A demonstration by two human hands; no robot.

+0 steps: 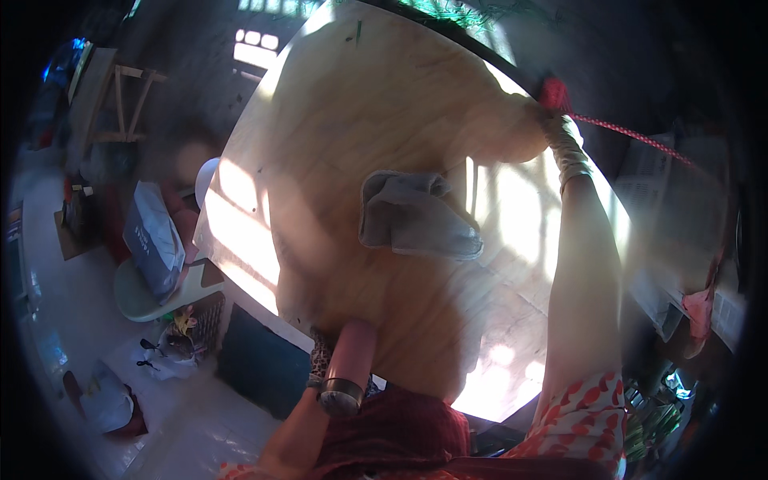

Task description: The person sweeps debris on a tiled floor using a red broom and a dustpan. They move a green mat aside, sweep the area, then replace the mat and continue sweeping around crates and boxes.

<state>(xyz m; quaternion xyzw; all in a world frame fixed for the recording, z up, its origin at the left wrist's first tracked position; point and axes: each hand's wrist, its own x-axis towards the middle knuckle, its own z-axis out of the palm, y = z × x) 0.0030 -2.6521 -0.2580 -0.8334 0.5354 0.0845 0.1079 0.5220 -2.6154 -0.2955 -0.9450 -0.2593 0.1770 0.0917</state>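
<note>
Close to my body at the table's front edge, my left hand (321,356), in a spotted glove, is closed around a pink bottle (353,352) with a metal end. The bottle hides most of the fingers. My right arm stretches to the far right edge of the table, where my right hand (559,134), in a pale glove, is closed on a red bundle (553,94). From it a red patterned cord (632,134) runs off to the right. A folded grey cloth (408,216) lies on the middle of the wooden table (344,112), apart from both hands.
To the left, a white chair (132,294) holds a grey and white bag (154,240). A basket (204,328) and a dark mat (258,364) are on the floor. Printed sheets or boxes (640,184) stand beyond the table's right edge. Bright sun patches cross the tabletop.
</note>
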